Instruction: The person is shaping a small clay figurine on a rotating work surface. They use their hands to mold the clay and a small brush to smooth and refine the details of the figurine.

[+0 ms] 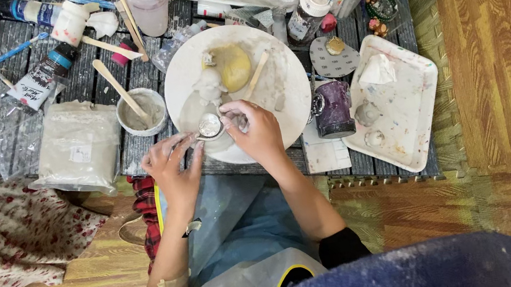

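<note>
- The dark slatted surface (pixel 4 130) is carrying the craft clutter, sitting on a wooden floor (pixel 503 53).
- A round white plate (pixel 290 82) is lying at the centre of the surface, smeared with pale paste; a yellowish lump (pixel 234 66) is sitting at its twelve o'clock, with a wooden stick (pixel 257 74) just beside it.
- A white rectangular tray (pixel 401 105) is resting at three o'clock of the plate, a dark purple jar (pixel 333 108) standing between them.
- A bagged grey slab (pixel 78 147) is lying at nine o'clock, and a small bowl (pixel 141 111) of grey paste with a stirring stick is standing between it and the plate.
- The right hand (pixel 259 130) is curling over the plate's six o'clock edge, fingertips pinching a small round piece (pixel 210 125).
- The left hand (pixel 171 166) is half open, fingertips steadying the same piece from eight o'clock.
- Paste is looking already mixed and partly spread; the small piece is being worked on, appearing unfinished.
</note>
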